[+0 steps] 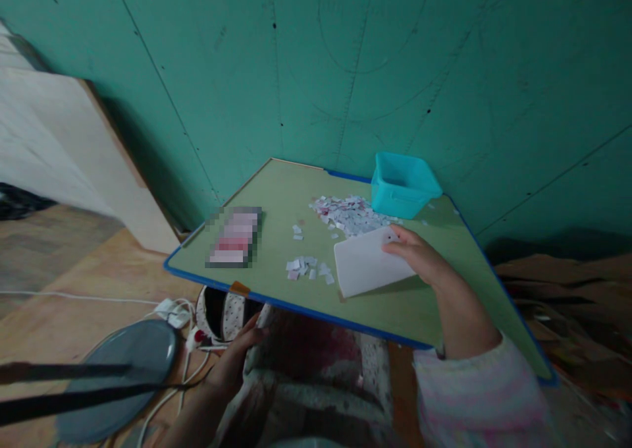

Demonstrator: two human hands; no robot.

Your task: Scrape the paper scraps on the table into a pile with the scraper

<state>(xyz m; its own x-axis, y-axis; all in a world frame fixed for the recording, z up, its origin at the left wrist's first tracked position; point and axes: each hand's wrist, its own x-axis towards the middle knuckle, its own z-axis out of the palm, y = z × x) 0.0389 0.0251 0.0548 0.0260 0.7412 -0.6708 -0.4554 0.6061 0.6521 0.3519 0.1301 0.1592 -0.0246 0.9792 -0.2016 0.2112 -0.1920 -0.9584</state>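
My right hand [412, 253] is closed on the far right corner of a white flat rectangular panel [368, 261] with rounded corners and a small dark dot. The panel slants over the table, its lower left corner near the tabletop. Just beyond it lies a heap of small paper scraps [353, 214], mostly white with some pinkish ones. A smaller cluster of scraps [301, 265] lies left of the panel. My left hand [241, 349] rests below the table's front edge against the cloth on my lap, fingers stretched out, holding nothing I can see.
A turquoise plastic bin [402, 197] stands at the back right of the green table [276, 184], which has blue-taped edges. A blurred-out phone-like object [234, 237] lies at its left. On the floor are a grey round seat [123, 369], cables and a white power strip [172, 311].
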